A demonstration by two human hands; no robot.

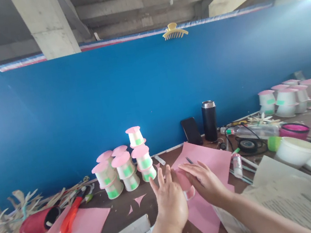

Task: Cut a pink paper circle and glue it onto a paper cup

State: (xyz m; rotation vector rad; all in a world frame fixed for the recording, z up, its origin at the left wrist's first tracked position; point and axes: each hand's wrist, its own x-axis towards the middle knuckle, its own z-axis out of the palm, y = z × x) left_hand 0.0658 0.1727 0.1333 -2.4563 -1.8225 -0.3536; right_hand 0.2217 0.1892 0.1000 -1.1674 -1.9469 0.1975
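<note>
Between my two hands sits a small white cup [190, 194] topped with a pink paper disc [184, 181], low over the desk. My left hand [170, 200] is at its left side, fingers stretched and spread, with the thumb hidden. From the right, my right hand [205, 182] reaches over the disc with its fingers out straight and flat, touching the paper. Pink paper sheets [204, 220] lie underneath. A dark pen-like tip [189, 160] shows just beyond my right fingers. Left of my hands stand stacked paper cups [123, 169] with pink discs and green patches.
Red-handled scissors [70, 218] lie on pink paper at left, beside a red pouch [37, 223]. A phone [191, 131] and black flask [210, 121] stand against the blue partition [95, 103]. At right are a white tub [295, 150], a printed sheet [301, 195] and more cups [286, 100].
</note>
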